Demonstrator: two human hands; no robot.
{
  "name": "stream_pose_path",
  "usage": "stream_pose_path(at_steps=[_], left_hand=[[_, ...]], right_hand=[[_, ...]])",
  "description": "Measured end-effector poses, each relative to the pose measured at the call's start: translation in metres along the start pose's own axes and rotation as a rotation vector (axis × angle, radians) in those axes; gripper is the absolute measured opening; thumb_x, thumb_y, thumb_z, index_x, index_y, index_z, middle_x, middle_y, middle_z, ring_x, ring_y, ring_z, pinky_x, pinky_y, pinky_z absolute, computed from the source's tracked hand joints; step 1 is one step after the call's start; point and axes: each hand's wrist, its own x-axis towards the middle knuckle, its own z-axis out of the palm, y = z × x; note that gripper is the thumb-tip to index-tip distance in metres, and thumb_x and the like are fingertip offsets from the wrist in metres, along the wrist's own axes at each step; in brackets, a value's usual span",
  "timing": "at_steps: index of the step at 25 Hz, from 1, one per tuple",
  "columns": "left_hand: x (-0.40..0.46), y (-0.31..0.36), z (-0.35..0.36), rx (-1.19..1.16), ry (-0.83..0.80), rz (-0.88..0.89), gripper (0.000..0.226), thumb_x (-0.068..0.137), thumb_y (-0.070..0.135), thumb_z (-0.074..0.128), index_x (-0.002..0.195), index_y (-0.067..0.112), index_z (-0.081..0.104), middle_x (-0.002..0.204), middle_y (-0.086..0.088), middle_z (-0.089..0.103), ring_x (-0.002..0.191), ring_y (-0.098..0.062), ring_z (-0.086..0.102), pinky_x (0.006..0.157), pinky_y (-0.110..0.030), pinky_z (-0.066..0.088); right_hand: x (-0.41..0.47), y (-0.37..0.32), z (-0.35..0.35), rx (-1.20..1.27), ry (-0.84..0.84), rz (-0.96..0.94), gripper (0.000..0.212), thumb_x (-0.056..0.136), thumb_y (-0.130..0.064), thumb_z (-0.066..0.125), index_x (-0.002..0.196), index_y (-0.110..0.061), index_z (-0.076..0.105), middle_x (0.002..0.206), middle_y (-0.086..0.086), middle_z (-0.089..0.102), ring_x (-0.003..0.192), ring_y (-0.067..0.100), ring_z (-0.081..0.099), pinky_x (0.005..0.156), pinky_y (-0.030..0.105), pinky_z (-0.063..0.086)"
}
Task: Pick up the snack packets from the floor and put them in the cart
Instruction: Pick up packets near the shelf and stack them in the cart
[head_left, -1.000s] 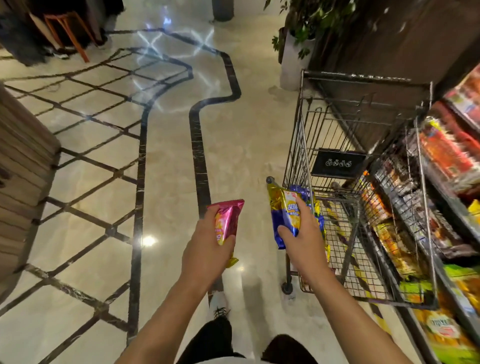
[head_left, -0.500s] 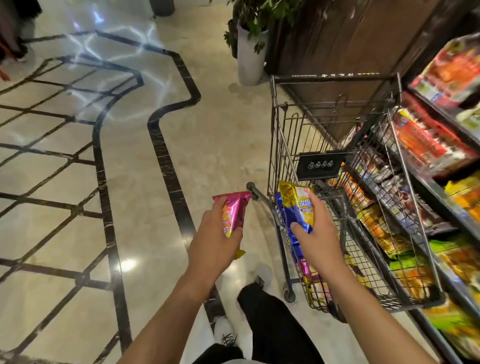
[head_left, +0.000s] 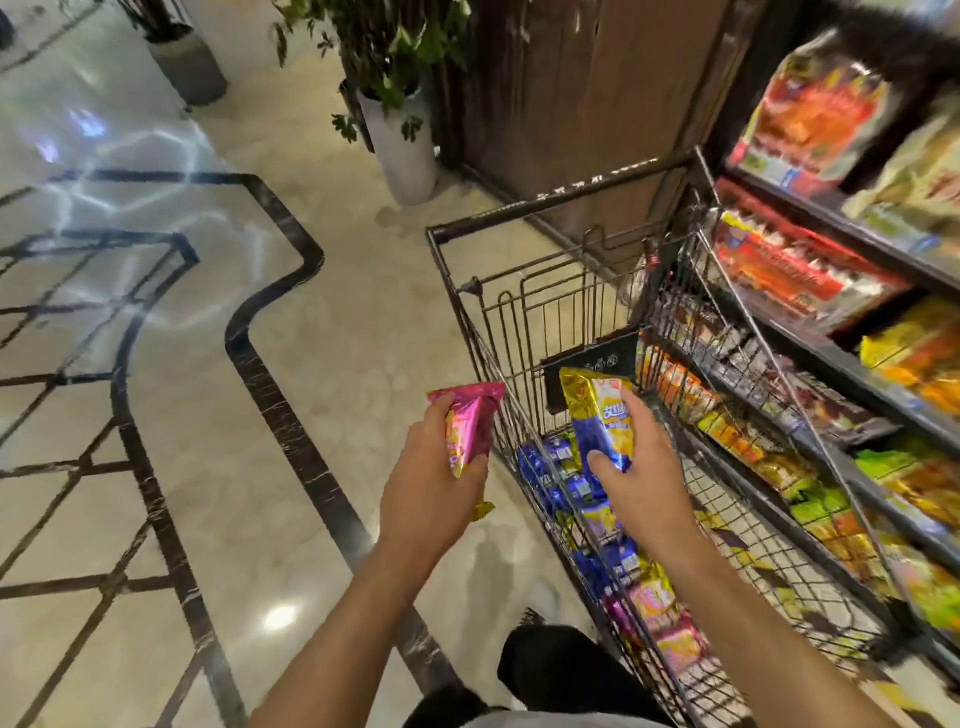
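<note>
Two foil packets, light, crushable and slippery: left hand (head_left: 431, 493) clasps the pink packet (head_left: 470, 428) mid-body; right hand (head_left: 641, 467) clasps the gold-blue packet (head_left: 602, 415) above the wire cart (head_left: 550, 208).

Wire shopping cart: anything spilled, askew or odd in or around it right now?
Nothing stands out. The dark wire shopping cart stands upright with packets heaped inside; the pink foil packet and blue-and-gold foil packet are held intact.

You're standing in a shop aisle.
Your wire cart (head_left: 524, 306) sits beside shelves (head_left: 852, 364) stacked with packaged snacks, on a polished marble floor (head_left: 322, 332) near a potted plant (head_left: 400, 140).
</note>
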Motion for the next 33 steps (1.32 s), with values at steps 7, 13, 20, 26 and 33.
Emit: stream_pose_path(at_steps=[7,13,20,26,33], left_hand=[[0.078,0.052,0.034,-0.013,-0.146,0.164,0.069,0.084,0.030,0.069,0.141,0.046,0.034,0.121,0.012,0.057,0.098,-0.007,0.060,0.079,-0.040,0.058],[0.147,0.069,0.065,0.058,-0.344,0.279,0.070,0.086,0.033,0.068,0.144,0.044,0.031,0.125,0.008,0.056,0.104,-0.013,0.059,0.086,-0.044,0.055],[0.222,0.081,0.110,0.083,-0.687,0.401,0.059,0.090,0.032,0.065,0.139,0.046,0.035,0.124,0.011,0.052,0.107,-0.012,0.060,0.089,-0.047,0.055],[0.251,0.072,0.151,0.154,-0.849,0.396,0.068,0.082,0.038,0.065,0.140,0.048,0.033,0.130,0.011,0.056,0.111,-0.013,0.062,0.092,-0.048,0.054],[0.259,0.038,0.215,0.351,-0.848,0.429,0.070,0.090,0.027,0.068,0.147,0.039,0.027,0.129,0.001,0.049,0.104,-0.022,0.060,0.081,-0.038,0.052]], right_hand=[[0.047,0.013,-0.017,0.026,0.112,0.075,0.077,0.091,-0.017,0.068,0.154,-0.033,0.025,0.138,-0.007,0.043,0.103,-0.001,0.043,0.071,0.003,0.037],[0.074,0.028,-0.016,0.085,0.227,0.265,0.077,0.091,-0.020,0.068,0.151,-0.040,0.023,0.131,-0.010,0.043,0.106,0.007,0.053,0.079,0.019,0.040],[0.103,0.035,0.005,0.097,0.448,0.487,0.081,0.089,-0.022,0.068,0.153,-0.037,0.022,0.144,-0.004,0.041,0.123,0.013,0.048,0.095,0.025,0.040],[0.118,0.058,0.036,0.220,0.559,0.599,0.079,0.084,-0.022,0.068,0.151,-0.032,0.028,0.142,-0.003,0.045,0.127,0.013,0.048,0.104,0.032,0.042],[0.129,0.105,0.067,0.325,0.583,0.681,0.061,0.084,-0.018,0.064,0.135,-0.035,0.035,0.123,0.000,0.054,0.112,0.019,0.057,0.095,0.048,0.050]])
